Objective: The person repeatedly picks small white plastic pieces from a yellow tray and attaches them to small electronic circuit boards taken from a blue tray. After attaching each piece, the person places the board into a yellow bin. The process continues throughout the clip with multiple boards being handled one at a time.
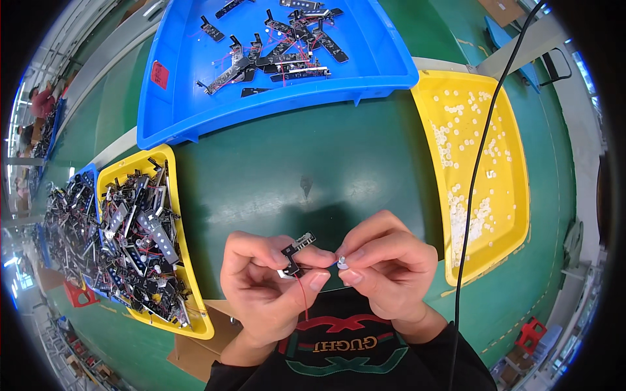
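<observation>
Hands (264,290) (394,270) pinch — circuit board (291,256) in left, white piece (342,263) right.

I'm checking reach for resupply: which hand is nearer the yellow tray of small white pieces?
Right. The right hand sits left of the yellow tray, not touching it; the left hand, holding a black circuit board, is farther left, beyond the right hand.

Black circuit board (290,255) with red wire (304,293), green bench (261,169), blue tray (280,111) at twelve o'clock, yellow tray (512,215) with white discs (456,218) at three, red-and-green-patterned black shirt (424,365).
</observation>
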`<action>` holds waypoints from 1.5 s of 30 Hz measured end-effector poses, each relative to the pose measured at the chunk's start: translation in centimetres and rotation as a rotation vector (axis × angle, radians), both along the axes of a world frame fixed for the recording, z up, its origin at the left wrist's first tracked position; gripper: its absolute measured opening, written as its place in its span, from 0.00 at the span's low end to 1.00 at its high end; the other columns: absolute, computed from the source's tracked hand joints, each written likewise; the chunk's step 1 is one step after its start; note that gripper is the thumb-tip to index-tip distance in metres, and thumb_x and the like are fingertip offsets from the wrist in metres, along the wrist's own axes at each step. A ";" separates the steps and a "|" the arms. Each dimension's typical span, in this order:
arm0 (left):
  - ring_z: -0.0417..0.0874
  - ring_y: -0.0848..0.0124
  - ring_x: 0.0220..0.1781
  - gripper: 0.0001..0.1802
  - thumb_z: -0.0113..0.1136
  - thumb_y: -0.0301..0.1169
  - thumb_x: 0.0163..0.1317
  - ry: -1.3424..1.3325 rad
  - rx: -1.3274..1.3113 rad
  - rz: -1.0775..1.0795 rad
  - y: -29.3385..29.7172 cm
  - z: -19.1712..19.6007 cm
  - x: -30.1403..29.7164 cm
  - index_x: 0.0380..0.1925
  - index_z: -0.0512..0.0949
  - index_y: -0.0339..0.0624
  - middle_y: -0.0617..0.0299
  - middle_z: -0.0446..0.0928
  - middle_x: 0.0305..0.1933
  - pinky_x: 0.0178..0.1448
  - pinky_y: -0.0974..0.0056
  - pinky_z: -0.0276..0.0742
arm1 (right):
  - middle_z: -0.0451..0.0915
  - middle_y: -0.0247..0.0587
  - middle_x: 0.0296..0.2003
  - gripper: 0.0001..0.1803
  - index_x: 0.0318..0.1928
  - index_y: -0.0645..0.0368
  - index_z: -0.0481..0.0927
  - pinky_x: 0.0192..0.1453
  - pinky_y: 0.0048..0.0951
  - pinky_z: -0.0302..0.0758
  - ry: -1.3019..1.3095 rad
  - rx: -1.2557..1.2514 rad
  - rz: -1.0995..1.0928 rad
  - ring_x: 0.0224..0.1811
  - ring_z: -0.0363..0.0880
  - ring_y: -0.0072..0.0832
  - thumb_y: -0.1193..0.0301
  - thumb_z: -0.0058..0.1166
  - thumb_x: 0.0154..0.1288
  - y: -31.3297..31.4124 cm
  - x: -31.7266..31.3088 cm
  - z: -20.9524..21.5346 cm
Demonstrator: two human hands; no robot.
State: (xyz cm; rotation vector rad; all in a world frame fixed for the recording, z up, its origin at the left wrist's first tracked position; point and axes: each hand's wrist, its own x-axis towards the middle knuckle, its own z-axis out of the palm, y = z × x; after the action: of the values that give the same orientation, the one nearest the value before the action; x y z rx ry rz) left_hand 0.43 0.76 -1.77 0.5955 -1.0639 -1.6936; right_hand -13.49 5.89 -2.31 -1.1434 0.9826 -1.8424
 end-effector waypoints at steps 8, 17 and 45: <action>0.79 0.70 0.30 0.24 0.67 0.17 0.48 -0.322 -0.278 0.069 0.0 0.8 0.2 0.35 0.60 0.45 0.56 0.78 0.29 0.39 0.69 0.74 | 0.77 0.48 0.38 0.12 0.42 0.71 0.77 0.38 0.23 0.74 -0.052 0.126 0.075 0.37 0.77 0.26 0.88 0.56 0.56 0.3 0.2 0.6; 0.82 0.68 0.34 0.19 0.64 0.11 0.47 -0.180 -0.359 0.021 -0.4 0.1 -0.1 0.34 0.66 0.39 0.47 0.81 0.31 0.39 0.69 0.76 | 0.70 0.43 0.37 0.07 0.40 0.70 0.77 0.39 0.21 0.66 -0.321 0.192 0.205 0.37 0.69 0.22 0.85 0.53 0.60 0.5 -0.1 0.3; 0.72 0.82 0.28 0.12 0.55 0.28 0.65 -1.453 -0.480 0.616 -9.8 10.6 18.6 0.45 0.77 0.35 0.63 0.78 0.30 0.30 0.75 0.67 | 0.73 0.45 0.41 0.11 0.39 0.65 0.77 0.52 0.36 0.68 1.281 0.745 -0.493 0.47 0.70 0.42 0.84 0.55 0.53 5.7 -11.0 0.2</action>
State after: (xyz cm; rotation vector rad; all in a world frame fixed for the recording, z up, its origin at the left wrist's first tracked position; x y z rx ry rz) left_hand 19.07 -9.00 8.81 1.6828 -1.8745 -0.2230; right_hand -24.47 11.57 -2.12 -1.6059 2.5451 -0.6366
